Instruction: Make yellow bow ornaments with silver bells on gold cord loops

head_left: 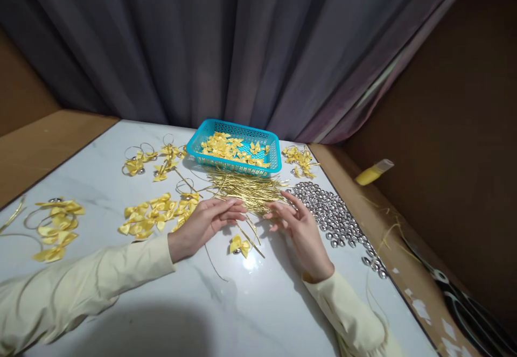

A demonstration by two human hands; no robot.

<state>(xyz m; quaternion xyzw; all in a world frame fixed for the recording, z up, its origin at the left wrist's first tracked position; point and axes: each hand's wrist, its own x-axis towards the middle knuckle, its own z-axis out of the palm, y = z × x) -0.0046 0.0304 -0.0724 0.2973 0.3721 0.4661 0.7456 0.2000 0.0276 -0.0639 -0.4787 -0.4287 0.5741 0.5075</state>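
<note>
- Your left hand (205, 222) rests on the white marble-look table (169, 298), fingers pressed together and reaching into the near edge of the heap of thin gold wire strands (248, 189); it seems to pinch one strand, though you cannot tell for sure.
- Your right hand (301, 228) hovers with fingers spread and empty, just beside the same heap.
- A single yellow ribbon bow with a small silver bell (239, 245) lies between your hands, with loose strands crossing near it.
- Finished-looking bows on gold loops (155, 160) lie at the far left of the table.
- Plenty looks left: plain yellow bows (155, 214) by your left hand, more in the turquoise plastic basket (234, 149), and a wide spread of silver bells (333, 214) on the right.
</note>
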